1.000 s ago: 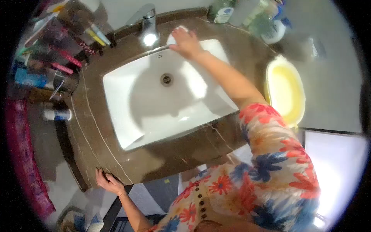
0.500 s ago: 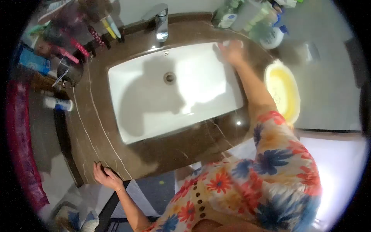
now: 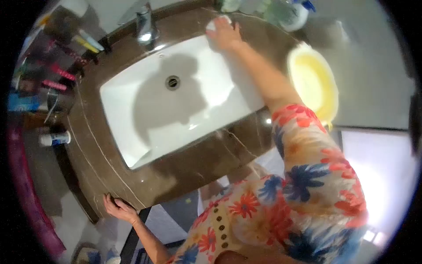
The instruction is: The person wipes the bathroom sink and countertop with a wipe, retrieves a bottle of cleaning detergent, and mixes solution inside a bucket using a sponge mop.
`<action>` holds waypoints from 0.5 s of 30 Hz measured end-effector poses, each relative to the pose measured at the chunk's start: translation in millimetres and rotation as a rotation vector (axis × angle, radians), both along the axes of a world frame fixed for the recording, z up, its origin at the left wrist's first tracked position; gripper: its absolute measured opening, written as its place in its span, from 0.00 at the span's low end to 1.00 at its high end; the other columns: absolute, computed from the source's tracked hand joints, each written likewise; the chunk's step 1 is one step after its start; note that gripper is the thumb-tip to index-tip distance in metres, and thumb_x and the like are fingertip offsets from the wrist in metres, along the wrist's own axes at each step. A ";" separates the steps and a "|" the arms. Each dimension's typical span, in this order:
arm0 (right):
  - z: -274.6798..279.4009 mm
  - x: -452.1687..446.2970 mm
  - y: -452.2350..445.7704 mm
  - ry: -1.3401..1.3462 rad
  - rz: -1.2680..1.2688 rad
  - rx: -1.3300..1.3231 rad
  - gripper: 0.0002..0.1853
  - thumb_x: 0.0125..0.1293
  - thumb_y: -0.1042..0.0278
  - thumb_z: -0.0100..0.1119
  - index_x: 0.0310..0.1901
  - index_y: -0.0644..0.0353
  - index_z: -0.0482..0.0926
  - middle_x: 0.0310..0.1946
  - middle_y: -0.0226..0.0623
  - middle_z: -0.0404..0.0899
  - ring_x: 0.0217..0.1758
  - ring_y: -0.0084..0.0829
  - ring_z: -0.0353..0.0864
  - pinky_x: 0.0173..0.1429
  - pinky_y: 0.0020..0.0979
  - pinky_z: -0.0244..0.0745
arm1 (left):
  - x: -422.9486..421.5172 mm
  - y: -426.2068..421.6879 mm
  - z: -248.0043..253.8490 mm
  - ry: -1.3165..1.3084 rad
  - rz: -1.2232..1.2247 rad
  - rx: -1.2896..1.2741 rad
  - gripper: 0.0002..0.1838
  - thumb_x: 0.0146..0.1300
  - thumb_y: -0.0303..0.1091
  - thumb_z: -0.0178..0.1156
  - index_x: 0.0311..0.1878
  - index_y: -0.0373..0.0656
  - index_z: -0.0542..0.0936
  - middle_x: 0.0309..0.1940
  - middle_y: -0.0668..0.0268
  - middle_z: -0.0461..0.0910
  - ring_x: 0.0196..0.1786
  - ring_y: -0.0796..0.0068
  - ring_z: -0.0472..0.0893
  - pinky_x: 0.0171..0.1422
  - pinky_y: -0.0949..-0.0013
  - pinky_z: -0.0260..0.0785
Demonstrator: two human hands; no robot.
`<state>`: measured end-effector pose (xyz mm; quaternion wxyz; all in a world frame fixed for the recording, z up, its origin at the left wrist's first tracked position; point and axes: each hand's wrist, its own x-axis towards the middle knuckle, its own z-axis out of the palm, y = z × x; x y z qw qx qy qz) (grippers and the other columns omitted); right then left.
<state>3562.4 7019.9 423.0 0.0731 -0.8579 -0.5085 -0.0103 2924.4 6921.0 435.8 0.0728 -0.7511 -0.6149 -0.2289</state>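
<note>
"Looking at the top centre of the frame, what does the right hand [image 3: 225, 36] have?"

"A white wad [image 3: 227, 19], held down on the counter [image 3: 162, 180] just beyond the upper edge of the basin [image 3: 118, 114]. The fingers lie over it."

"How does it look?"

"Small and pale, with white peeping out around the fingers. Cloth or paper, I can't tell; the blur hides its texture."

"And the counter?"

"Brown and glossy, crossed by thin pale veins, with a bright glint right of centre."

"The left hand [image 3: 119, 208]?"

"Lower left, resting at the counter's edge, fingers loosely bent and a little apart."

"Count things for me."

"Two hands, one wad. One basin, white, mid-frame, with a broad shadow across it and one drain [image 3: 172, 82]. One tap [image 3: 144, 26], upper left of centre. One yellow tub [image 3: 310, 86] at the right, one white jar [image 3: 55, 139] at the left. The bottles [image 3: 296, 17], upper right, are too blurred and cropped to count."
</note>
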 end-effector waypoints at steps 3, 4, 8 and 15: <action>14.2 20.7 -45.0 0.044 -0.179 -0.063 0.37 0.63 0.40 0.30 0.65 0.61 0.47 0.68 0.39 0.39 0.72 0.35 0.35 0.68 0.53 0.31 | 1.1 2.1 -0.8 -0.020 -0.036 0.058 0.19 0.64 0.39 0.41 0.49 0.37 0.72 0.54 0.54 0.69 0.55 0.54 0.65 0.60 0.57 0.53; 15.0 18.6 -53.1 0.064 -0.216 -0.059 0.38 0.63 0.40 0.30 0.65 0.61 0.46 0.68 0.39 0.38 0.72 0.35 0.34 0.68 0.52 0.31 | -0.5 2.8 -3.3 -0.017 -0.042 0.067 0.19 0.63 0.39 0.41 0.49 0.36 0.72 0.53 0.54 0.69 0.55 0.54 0.66 0.60 0.56 0.54; 13.7 -3.3 -93.2 0.067 -0.283 -0.193 0.44 0.59 0.34 0.34 0.64 0.66 0.46 0.67 0.46 0.40 0.71 0.38 0.37 0.69 0.51 0.32 | -2.5 -0.1 -0.3 0.019 -0.014 0.058 0.18 0.62 0.39 0.43 0.47 0.36 0.74 0.52 0.53 0.70 0.54 0.53 0.67 0.59 0.56 0.55; -5.5 -33.4 -253.0 -0.054 -0.053 -0.036 0.38 0.62 0.45 0.40 0.64 0.67 0.48 0.67 0.47 0.43 0.71 0.43 0.37 0.68 0.49 0.38 | 30.2 -7.5 -15.0 -0.054 0.023 0.108 0.15 0.57 0.34 0.46 0.45 0.42 0.76 0.52 0.58 0.72 0.53 0.56 0.68 0.58 0.58 0.57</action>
